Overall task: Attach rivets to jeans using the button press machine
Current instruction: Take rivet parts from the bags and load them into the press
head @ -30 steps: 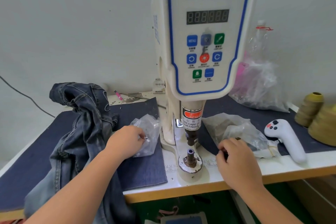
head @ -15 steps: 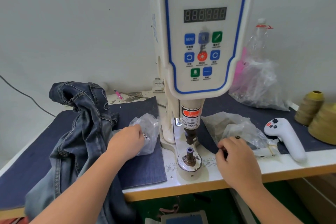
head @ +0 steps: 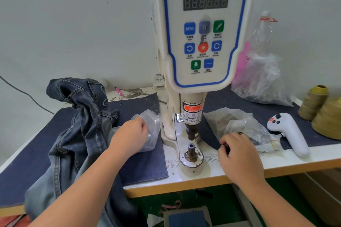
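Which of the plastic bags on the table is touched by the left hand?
The small bag left of the machine; the left hand rests on it. The others lie right.

A white wood-edged desk [head: 239, 168] carries dark blue fabric mats [head: 145, 164], crumpled blue denim jeans [head: 81, 127], the cream button press machine [head: 190, 164], clear plastic bags [head: 245, 127], a white handheld controller [head: 289, 132] and olive thread cones [head: 313, 102].

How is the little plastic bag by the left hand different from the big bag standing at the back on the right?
The small bag lies flat, touched by the left hand; the big bag stands tall, untouched. The small bag sits left of the machine, the big one right. Both are clear, crinkly plastic.
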`<state>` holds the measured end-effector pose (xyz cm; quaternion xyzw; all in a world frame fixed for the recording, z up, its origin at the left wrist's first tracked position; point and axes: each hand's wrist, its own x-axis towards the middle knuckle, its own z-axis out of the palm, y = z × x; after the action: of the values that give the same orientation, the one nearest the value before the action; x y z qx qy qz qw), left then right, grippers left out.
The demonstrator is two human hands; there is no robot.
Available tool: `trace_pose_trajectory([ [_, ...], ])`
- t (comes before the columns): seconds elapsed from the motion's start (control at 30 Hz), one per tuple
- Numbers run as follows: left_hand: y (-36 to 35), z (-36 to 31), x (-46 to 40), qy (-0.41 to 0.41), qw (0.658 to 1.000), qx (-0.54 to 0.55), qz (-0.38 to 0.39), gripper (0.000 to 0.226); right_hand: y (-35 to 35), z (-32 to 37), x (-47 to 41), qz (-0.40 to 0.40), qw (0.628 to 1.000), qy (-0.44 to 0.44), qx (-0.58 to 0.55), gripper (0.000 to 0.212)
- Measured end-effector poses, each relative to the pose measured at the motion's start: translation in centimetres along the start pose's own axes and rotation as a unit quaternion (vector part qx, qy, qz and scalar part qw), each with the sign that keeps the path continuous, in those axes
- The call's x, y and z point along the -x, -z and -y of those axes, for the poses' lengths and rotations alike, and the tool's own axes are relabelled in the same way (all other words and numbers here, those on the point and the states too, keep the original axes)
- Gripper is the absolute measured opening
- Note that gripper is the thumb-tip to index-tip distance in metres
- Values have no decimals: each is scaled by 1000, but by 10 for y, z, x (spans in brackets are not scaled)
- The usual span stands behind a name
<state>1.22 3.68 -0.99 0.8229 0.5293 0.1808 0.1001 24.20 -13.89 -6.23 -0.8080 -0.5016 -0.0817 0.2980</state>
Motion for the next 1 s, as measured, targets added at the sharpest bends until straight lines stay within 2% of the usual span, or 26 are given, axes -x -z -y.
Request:
trace_pose_trajectory([
  [0.2, 11, -21, 11, -55, 996, 66, -14, 19, -1, -1, 0, -5, 1000, 1, 1, 6],
  [0.37, 5, -48, 40, -133, 975, 162, 71, 21, -1, -1, 0, -6, 1000, 0, 1, 5],
  [0.47, -8, -65, 62, -133, 943, 275, 130, 24, -1, -1, 0, -5, 1000, 1, 2, 6],
  [0.57, -16, -74, 69, -116, 932, 320, 126, 27, -1, 0, 0, -4, 1000, 3, -1, 6],
  [0.67, -16, -76, 70, -117, 933, 322, 111, 28, 0, 0, 1, -6, 1000, 0, -5, 7],
  [0.83, -12, -75, 71, -157, 954, 249, 55, 29, -1, 0, 1, -9, 1000, 1, -7, 7],
  [1.0, -8, -75, 68, -180, 963, 196, 46, 27, 0, 0, 1, -7, 1000, 1, -5, 6],
])
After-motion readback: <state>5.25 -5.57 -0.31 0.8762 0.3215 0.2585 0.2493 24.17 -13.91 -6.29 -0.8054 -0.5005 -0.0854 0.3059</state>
